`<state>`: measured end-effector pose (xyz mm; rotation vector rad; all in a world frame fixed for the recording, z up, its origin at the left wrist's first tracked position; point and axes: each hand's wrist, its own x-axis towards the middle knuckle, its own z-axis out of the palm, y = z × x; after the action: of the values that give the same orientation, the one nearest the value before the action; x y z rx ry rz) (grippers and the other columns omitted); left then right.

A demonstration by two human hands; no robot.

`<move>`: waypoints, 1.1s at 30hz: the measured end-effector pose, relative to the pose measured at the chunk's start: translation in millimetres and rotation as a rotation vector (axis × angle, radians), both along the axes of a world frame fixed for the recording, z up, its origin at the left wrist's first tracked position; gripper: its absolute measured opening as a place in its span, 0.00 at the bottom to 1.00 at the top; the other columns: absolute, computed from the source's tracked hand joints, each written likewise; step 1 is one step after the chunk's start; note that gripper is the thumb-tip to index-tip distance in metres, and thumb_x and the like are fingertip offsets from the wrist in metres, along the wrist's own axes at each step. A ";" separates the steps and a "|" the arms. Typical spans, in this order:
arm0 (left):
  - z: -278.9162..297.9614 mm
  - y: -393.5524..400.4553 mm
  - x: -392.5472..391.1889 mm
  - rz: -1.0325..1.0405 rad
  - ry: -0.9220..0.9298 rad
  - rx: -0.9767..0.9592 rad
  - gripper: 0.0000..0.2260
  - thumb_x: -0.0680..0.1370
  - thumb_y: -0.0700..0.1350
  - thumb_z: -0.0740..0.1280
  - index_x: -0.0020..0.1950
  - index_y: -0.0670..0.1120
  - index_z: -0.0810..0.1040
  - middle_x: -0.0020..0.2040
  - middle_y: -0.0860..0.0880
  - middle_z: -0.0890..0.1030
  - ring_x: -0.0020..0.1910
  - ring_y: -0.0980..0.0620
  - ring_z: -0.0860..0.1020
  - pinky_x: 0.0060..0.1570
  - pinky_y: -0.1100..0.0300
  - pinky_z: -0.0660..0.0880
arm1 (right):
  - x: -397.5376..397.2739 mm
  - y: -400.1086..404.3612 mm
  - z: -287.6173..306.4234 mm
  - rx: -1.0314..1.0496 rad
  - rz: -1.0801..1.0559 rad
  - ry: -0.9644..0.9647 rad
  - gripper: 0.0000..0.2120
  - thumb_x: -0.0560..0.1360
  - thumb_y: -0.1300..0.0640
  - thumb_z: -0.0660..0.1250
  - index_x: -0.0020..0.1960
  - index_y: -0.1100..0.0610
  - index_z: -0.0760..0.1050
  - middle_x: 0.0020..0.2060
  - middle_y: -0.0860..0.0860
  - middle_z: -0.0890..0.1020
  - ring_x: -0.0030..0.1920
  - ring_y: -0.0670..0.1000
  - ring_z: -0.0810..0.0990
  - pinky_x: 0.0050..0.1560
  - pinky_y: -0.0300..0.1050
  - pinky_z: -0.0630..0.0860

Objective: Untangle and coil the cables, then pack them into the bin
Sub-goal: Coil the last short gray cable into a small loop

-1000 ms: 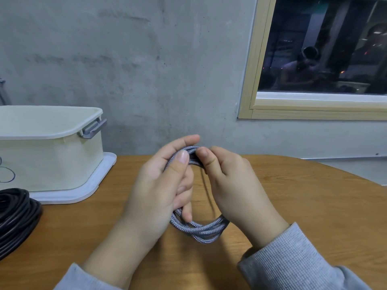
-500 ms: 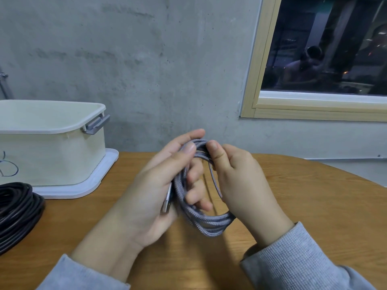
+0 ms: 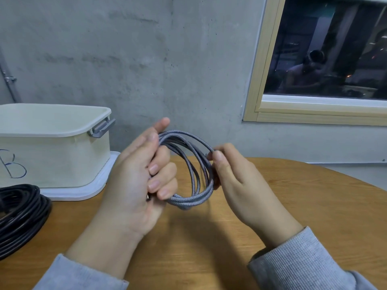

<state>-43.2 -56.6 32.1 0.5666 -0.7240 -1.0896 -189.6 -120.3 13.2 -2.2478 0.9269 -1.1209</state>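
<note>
Head view, near field: two grey sleeves (image 3: 303,262) enter from the bottom edge over a round wooden table (image 3: 293,206). The left hand (image 3: 136,181) has its lower fingers curled round the left side of a grey braided cable (image 3: 188,200), thumb and forefinger extended upward along the loops. The right hand (image 3: 236,181) pinches the right side of the same coil between thumb and fingers. The cable forms several loops, held upright above the table between both hands, clear of the surface. At left, a coil of black cable (image 3: 18,216) lies on the table, partly cut off by the frame edge. Behind it stands a cream bin (image 3: 62,160) with a grey handle (image 3: 102,127), resting on a white lid (image 3: 83,191); a blue letter B is on its side. Bin contents cannot be seen. Beyond: concrete wall (image 3: 146,59), wood-framed window (image 3: 314,114).
</note>
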 end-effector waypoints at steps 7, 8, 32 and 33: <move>12.5 4.7 15.7 0.046 0.094 -0.110 0.09 0.76 0.44 0.58 0.49 0.52 0.77 0.22 0.55 0.58 0.14 0.60 0.58 0.12 0.70 0.56 | -1.9 -5.3 -5.1 -0.063 0.056 0.225 0.09 0.81 0.55 0.54 0.56 0.44 0.70 0.36 0.47 0.76 0.38 0.44 0.73 0.40 0.35 0.68; 13.4 4.7 18.0 0.045 0.110 -0.116 0.09 0.76 0.44 0.57 0.48 0.52 0.77 0.22 0.55 0.58 0.14 0.59 0.58 0.13 0.71 0.56 | -3.3 -8.4 -7.2 -0.038 0.028 0.286 0.08 0.81 0.56 0.54 0.54 0.46 0.70 0.38 0.46 0.76 0.38 0.44 0.72 0.40 0.34 0.67; 12.3 5.7 9.4 0.140 -0.007 -0.119 0.12 0.82 0.42 0.54 0.50 0.52 0.77 0.22 0.53 0.58 0.15 0.61 0.57 0.16 0.73 0.56 | -5.4 43.2 44.8 -0.272 -0.225 0.520 0.09 0.75 0.46 0.61 0.44 0.50 0.73 0.32 0.48 0.77 0.38 0.51 0.76 0.38 0.46 0.74; 12.3 5.9 7.9 0.150 -0.028 -0.114 0.12 0.82 0.42 0.54 0.50 0.52 0.77 0.23 0.53 0.58 0.15 0.60 0.57 0.17 0.73 0.57 | -4.2 43.7 43.9 -0.249 -0.204 0.522 0.09 0.75 0.47 0.62 0.42 0.51 0.72 0.31 0.48 0.77 0.37 0.51 0.77 0.38 0.48 0.76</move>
<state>-35.3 -50.7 44.5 0.5307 -0.7514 -0.8968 -193.8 -76.6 57.1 -2.7732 1.3023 -0.7665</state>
